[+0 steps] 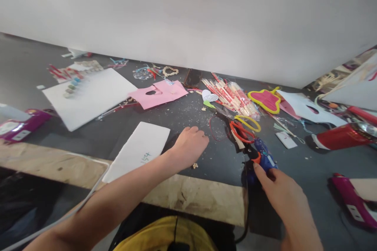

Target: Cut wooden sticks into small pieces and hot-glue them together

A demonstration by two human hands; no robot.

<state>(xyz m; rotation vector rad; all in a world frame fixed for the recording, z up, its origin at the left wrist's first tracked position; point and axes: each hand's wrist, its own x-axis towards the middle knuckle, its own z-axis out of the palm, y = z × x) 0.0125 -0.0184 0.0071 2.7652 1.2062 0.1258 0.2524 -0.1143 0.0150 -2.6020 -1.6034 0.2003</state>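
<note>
One left hand point(192, 146) half-curled, any hold hidden; right hand point(286, 193) partly closed on blue tool point(266, 157), fingers partly hidden.

The bare left forearm point(123, 196) reaches diagonally across to the loosely curled left hand point(191, 145), knuckles upward, while the bare right hand point(284, 192) extends forward with its thumb and bent index finger close together.

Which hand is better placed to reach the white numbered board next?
Left, I'd judge: the left hand is near the white numbered board, while the right hand is farther across, its fingers at the blue tool.
</note>
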